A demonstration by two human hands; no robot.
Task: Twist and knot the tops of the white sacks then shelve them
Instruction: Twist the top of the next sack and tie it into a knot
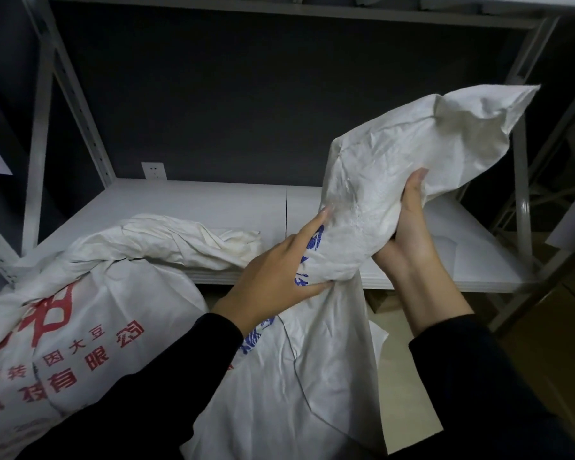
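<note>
In front of the white metal shelf (213, 207), the left hand (273, 270) and right hand (405, 240) curl their fingers tightly round the twisted neck of the white woven blue-printed sack (312, 376).

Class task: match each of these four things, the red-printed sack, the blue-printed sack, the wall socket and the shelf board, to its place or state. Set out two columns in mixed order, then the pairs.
Things
1. red-printed sack
2. blue-printed sack
3. wall socket
4. shelf board

Place or state
A. on the dark wall, just above the board's back edge
B. gripped by the left hand and right hand
C. white and flat, in the grey rack
D. lying at the left, loose top on the board

Pairs: 1-D, 2-B, 3-A, 4-C
</note>
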